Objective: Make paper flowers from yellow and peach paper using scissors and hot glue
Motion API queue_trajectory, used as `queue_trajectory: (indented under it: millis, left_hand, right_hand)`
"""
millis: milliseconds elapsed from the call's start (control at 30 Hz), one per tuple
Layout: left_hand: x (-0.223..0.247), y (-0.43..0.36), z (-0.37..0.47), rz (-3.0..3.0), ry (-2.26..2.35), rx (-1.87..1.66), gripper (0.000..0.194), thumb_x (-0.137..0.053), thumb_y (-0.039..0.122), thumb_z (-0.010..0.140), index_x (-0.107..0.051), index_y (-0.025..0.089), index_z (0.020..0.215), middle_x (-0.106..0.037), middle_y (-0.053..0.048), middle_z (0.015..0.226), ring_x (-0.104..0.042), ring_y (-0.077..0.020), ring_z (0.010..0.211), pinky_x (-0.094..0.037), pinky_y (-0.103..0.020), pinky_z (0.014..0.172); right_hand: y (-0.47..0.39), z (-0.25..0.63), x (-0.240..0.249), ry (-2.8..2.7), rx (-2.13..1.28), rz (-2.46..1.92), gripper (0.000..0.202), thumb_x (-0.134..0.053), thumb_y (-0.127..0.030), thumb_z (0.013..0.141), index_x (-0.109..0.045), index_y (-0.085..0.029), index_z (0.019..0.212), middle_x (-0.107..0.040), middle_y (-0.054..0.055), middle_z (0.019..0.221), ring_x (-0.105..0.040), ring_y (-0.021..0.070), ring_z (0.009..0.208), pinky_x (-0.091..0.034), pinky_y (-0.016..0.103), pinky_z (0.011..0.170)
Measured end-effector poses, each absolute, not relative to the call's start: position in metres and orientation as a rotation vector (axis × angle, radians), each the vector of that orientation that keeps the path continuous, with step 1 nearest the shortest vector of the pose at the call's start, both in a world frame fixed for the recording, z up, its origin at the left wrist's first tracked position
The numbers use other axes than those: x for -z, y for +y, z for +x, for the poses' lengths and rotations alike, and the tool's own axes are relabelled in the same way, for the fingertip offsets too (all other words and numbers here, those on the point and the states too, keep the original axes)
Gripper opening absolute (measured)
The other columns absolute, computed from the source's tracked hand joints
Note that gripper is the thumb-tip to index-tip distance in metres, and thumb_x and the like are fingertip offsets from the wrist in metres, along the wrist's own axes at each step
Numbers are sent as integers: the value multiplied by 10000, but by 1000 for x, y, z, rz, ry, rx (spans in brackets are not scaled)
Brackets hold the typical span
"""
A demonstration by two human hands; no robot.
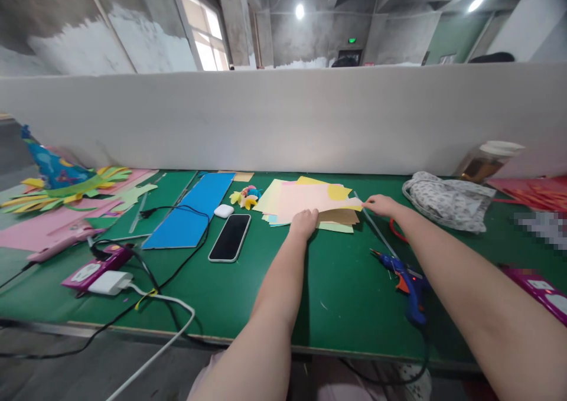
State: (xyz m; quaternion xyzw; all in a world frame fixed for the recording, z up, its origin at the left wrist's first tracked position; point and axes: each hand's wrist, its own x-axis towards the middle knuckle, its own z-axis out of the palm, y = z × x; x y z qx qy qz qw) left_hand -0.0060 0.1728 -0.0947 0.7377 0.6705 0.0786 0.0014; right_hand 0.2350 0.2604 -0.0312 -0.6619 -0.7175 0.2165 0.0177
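A loose stack of coloured paper sheets (305, 198), mostly pale pink, yellow and green, lies near the middle of the green table. My left hand (305, 222) is on the stack's front edge, its fingers closed on the paper. At the right end, my right hand (380, 205) pinches the corner of a pale yellow sheet, which is bent up a little from those below. A yellow round piece (338, 192) shows on top of the stack. Below my right forearm lies a blue glue gun (410, 286).
Left of the stack are a phone (230, 239), a white earbud case (224, 211), paper flowers (246, 197) and a blue board (190, 212). Cables run from a purple power strip (100, 266). A patterned pouch (447, 199) and a jar (489, 160) stand right. A white partition (283, 120) closes the back.
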Motion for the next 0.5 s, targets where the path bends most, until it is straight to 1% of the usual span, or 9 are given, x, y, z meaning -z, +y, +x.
queue_trajectory:
  millis: [300, 500]
  left_hand:
    - [96, 174, -14, 2006, 2238, -448, 336, -509, 330, 864, -510, 151, 1148, -565, -82, 1109, -580, -183, 938, -503, -390, 795]
    - [93, 176, -22, 1810, 2238, -655, 348, -497, 339, 870, -498, 152, 1164, -571, -81, 1092, -587, -176, 912, -508, -381, 779]
  right_hand:
    - [266, 233, 45, -1780, -1044, -2136, 308, -521, -315, 883, -524, -158, 1149, -565, 80, 1134, -588, 192, 940, -510, 392, 785]
    - [261, 216, 38, -1720, -1121, -2109, 311, -525, -314, 881, -525, -157, 1149, -562, 80, 1140, -585, 196, 951, -507, 399, 793]
